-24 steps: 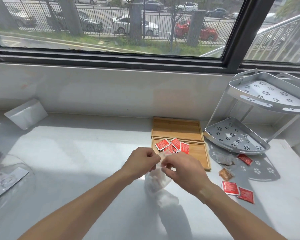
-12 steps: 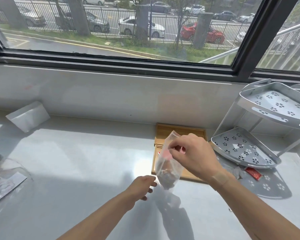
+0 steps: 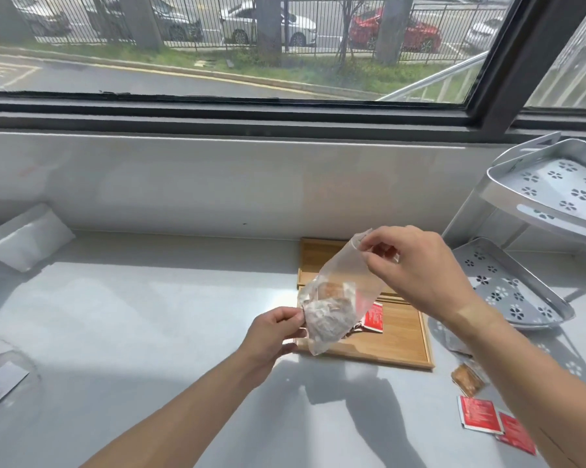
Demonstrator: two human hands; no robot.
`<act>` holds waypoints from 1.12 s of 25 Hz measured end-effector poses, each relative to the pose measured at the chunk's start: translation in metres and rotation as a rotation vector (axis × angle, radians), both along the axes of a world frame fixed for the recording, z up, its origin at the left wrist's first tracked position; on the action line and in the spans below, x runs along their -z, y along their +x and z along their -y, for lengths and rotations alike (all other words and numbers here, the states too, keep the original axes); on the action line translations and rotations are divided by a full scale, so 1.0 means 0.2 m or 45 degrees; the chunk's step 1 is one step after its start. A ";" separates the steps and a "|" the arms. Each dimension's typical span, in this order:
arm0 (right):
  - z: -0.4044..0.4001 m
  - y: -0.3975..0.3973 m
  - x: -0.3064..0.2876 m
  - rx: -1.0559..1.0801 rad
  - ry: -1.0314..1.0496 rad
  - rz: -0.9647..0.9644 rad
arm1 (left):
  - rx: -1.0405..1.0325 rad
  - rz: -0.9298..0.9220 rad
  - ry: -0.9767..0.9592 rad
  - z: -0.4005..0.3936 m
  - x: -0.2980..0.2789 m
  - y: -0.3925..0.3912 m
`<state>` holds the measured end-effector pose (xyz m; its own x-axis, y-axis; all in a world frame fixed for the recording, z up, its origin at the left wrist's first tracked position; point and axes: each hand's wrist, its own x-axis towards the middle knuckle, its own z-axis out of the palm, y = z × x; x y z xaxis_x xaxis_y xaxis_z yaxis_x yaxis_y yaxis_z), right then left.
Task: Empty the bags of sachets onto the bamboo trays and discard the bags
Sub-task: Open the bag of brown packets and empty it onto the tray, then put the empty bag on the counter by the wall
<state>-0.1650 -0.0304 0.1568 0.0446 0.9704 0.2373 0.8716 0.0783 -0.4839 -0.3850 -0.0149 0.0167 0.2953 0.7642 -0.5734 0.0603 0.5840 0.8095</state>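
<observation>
- Holding a clear plastic bag (image 3: 339, 295) up over the bamboo trays, both hands on it, bag tilted, its top corner up right and its full end down left.
- right hand (image 3: 420, 268): fingers closed in a pinch on the bag's upper corner, bag hanging from it.
- left hand (image 3: 271, 336): thumb and fingers pinched shut on the bag's lower left edge.
- Bag contents: brownish and pale sachets bunched at the low end; count unclear.
- near bamboo tray (image 3: 399, 342) sits towards the desk's back right, red sachets (image 3: 372, 317) on it, partly hidden behind the bag.
- far bamboo tray (image 3: 313, 261) touches it on the window side, mostly covered by bag and hand; contents cannot tell.
- Loose on the desk (image 3: 149, 315) near the right edge: two red packets (image 3: 481, 413), one brown packet (image 3: 467, 380).
- grey two-tier corner rack (image 3: 521, 288) at the back right corner.
- White pouch (image 3: 24, 238) at the back left; clear wrapper (image 3: 1, 383) at the left edge.
</observation>
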 end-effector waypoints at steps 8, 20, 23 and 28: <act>-0.34 0.29 0.37 0.321 -0.293 -0.135 | -0.024 -0.460 0.366 -0.51 -0.16 0.06; -0.51 0.43 0.98 0.760 -0.587 -0.848 | 0.331 -0.869 0.757 -0.96 -0.24 0.47; -0.53 0.40 1.00 0.785 -0.584 -0.944 | 0.364 -0.915 0.825 -1.00 -0.29 0.53; -0.58 0.31 1.02 0.783 -0.562 -1.210 | 0.438 -1.042 0.996 -1.05 -0.44 0.60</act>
<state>-0.1020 0.0856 -0.0471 0.5026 0.7149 -0.4860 -0.0113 -0.5567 -0.8306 -0.2653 0.1951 0.1049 0.3165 0.9434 -0.0991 0.7840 -0.2013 0.5872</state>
